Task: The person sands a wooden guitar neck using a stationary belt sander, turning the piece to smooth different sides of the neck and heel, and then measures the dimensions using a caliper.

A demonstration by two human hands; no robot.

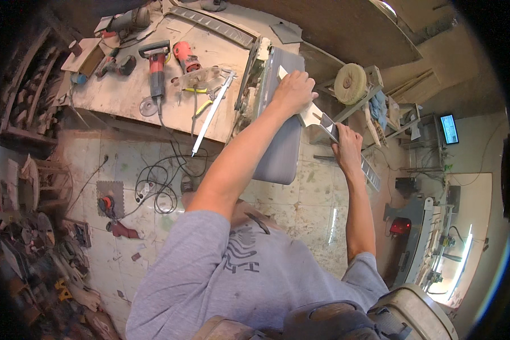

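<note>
A belt sander with a wide grey-blue belt (280,150) stands at the right end of the workbench. Across its face lies a long, narrow pale piece (307,115), perhaps wood, with a pointed upper end and a darker, shiny lower end. My left hand (293,93) is closed over the upper part and holds it against the belt. Lower down and to the right, my right hand (348,146) grips the dark end, clear of the belt. My fingers hide parts of the piece, so its exact kind cannot be made out.
On the workbench (119,102) lie a red-and-black power tool (156,71), a cordless drill (116,65), yellow-handled pliers (203,107) and a white bar (214,110). A buffing wheel (350,84) stands to the right. Black cables (161,181) coil on the tiled floor.
</note>
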